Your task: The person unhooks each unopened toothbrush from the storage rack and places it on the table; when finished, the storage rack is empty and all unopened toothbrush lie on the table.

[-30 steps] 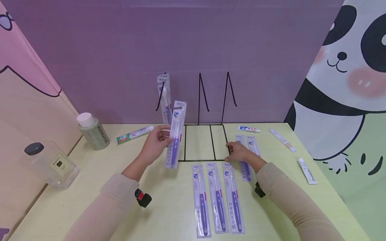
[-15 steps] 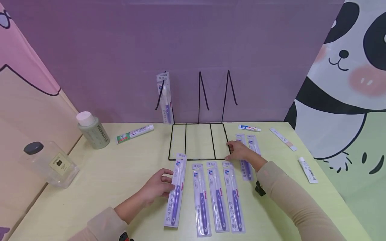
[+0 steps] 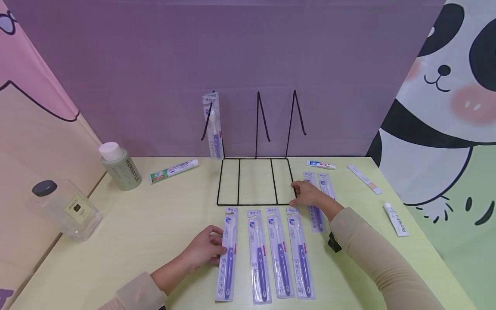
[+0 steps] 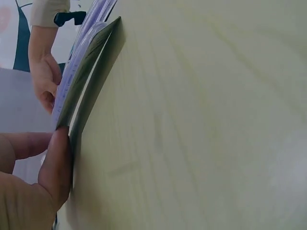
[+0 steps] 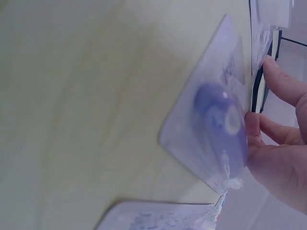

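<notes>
A packaged toothbrush (image 3: 229,258) lies at the left end of a row in front of the black wire rack (image 3: 239,181). My left hand (image 3: 205,247) pinches its left edge; in the left wrist view the card backing (image 4: 88,76) is tilted slightly off the table. My right hand (image 3: 308,193) holds the rack's base at the right front corner, thumb and finger on the wire. Three more packs (image 3: 258,258) lie in the row, and two others (image 3: 315,217) are partly hidden by my right hand. Packaged toothbrushes (image 3: 215,133) hang on the rack's left hook; the other two hooks are bare.
On the left stand a green bottle (image 3: 123,170) with a white cap and a clear bottle (image 3: 73,215). A toothpaste tube (image 3: 173,171) lies left of the rack. To the right are a small tube (image 3: 320,165), a slim white packet (image 3: 364,178) and a white tube (image 3: 395,219).
My left hand has carried the toothbrush pack from beside the left hook down and toward me, onto the table left of the row. The right hand has stayed on the rack.
</notes>
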Action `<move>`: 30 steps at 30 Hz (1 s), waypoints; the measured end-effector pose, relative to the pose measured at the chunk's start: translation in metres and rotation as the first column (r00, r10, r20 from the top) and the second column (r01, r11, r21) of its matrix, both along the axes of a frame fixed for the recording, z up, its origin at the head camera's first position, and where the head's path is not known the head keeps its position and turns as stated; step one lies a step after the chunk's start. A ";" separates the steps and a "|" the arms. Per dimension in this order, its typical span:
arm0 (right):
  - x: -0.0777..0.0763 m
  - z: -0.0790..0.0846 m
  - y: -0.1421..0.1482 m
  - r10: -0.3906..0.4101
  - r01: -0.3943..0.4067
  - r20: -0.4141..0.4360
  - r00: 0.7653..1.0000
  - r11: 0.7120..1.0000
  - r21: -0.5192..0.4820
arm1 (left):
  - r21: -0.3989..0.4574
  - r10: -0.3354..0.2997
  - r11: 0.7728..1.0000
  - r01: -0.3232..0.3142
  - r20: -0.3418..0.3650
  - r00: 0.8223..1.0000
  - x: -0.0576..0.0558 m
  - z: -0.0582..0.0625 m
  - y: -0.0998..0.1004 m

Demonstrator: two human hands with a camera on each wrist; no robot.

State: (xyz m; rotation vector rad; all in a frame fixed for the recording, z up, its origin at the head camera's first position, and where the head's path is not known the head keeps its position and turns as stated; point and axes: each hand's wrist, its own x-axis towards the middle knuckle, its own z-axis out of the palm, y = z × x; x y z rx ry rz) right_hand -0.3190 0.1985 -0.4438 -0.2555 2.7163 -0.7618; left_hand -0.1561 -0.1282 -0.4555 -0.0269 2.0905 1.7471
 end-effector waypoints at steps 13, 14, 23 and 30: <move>-0.003 -0.003 -0.001 0.003 -0.003 -0.003 1.000 1.000 0.031 | -0.470 -0.147 0.882 0.029 -0.217 0.965 -0.038 0.019 -0.014; -0.003 -0.003 -0.001 0.001 -0.001 -0.002 1.000 0.999 0.034 | -0.447 -0.124 0.895 0.000 -0.249 0.961 -0.050 0.023 -0.017; -0.004 -0.006 0.000 0.011 -0.010 -0.001 1.000 1.000 0.026 | -0.148 0.148 0.943 -0.297 -0.612 0.777 -0.145 0.067 -0.038; -0.005 -0.006 -0.001 0.008 -0.008 -0.005 1.000 0.999 0.042 | -0.014 0.284 0.925 -0.380 -0.641 0.713 -0.178 0.083 -0.039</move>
